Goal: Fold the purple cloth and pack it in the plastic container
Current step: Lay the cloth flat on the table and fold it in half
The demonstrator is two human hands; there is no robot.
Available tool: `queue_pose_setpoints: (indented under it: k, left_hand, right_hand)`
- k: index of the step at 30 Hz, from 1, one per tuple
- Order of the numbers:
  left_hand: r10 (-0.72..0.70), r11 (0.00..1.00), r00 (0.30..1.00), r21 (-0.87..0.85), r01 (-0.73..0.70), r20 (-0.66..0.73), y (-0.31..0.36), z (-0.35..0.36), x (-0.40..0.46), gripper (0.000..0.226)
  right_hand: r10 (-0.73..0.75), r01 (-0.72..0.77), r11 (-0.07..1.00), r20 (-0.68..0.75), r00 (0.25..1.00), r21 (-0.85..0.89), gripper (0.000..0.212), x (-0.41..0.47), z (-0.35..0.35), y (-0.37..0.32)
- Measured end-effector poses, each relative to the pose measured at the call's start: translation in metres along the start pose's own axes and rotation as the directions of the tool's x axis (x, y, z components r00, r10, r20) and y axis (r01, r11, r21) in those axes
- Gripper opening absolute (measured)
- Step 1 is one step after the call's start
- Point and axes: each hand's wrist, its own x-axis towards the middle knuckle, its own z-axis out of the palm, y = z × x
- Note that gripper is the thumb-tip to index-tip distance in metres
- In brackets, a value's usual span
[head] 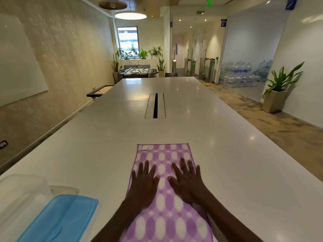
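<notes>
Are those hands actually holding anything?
No grip: left hand and right hand rest flat, fingers spread, on the purple patterned cloth.

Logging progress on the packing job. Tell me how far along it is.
Done: the purple cloth lies as a long narrow strip on the white table, probably folded once already. In hand: left hand and right hand press flat on it. Left: further folds, then packing into the clear plastic container beside its blue lid.
</notes>
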Motion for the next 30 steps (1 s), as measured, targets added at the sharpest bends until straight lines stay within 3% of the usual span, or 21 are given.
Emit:
queue_pose_setpoints:
  k: [3, 7, 15, 22, 26, 28, 30]
  left_hand:
    - [-0.039, 0.995, 0.994, 0.100, 0.029, 0.104, 0.002, 0.007, -0.018, 0.060]
    - [-0.071, 0.996, 0.984, 0.071, 0.060, 0.166, 0.008, -0.007, -0.028, 0.063]
    - [0.009, 1.000, 0.997, 0.012, -0.010, 0.077, 0.014, -0.019, -0.095, 0.062]
    - [-0.003, 0.997, 0.997, 0.076, -0.003, 0.082, 0.013, -0.015, -0.132, 0.064]
    - [0.052, 0.995, 0.998, -0.087, -0.050, 0.024, 0.019, -0.021, -0.143, 0.067]
    - [0.108, 0.964, 0.994, -0.243, -0.106, -0.002, 0.022, -0.024, -0.152, 0.070]
    - [0.146, 0.918, 0.989, -0.373, -0.130, 0.013, 0.027, -0.026, -0.161, 0.072]
  right_hand:
    - [0.048, -0.049, 0.999, 0.057, 0.997, 0.013, 0.074, -0.010, 0.005, -0.002]
    - [0.040, -0.038, 0.999, 0.122, 0.992, -0.025, 0.074, -0.021, -0.013, -0.005]
    - [-0.150, 0.150, 0.989, 0.054, 0.987, 0.000, 0.070, -0.090, -0.014, -0.024]
    - [-0.096, 0.098, 0.995, 0.046, 0.994, -0.029, 0.062, -0.122, -0.006, -0.024]
    - [-0.191, 0.201, 0.971, -0.084, 0.978, 0.130, 0.064, -0.139, -0.024, -0.023]
    - [-0.269, 0.304, 0.932, -0.185, 0.945, 0.197, 0.050, -0.150, -0.034, -0.018]
    - [-0.311, 0.349, 0.899, -0.175, 0.934, 0.264, 0.031, -0.161, -0.044, -0.016]
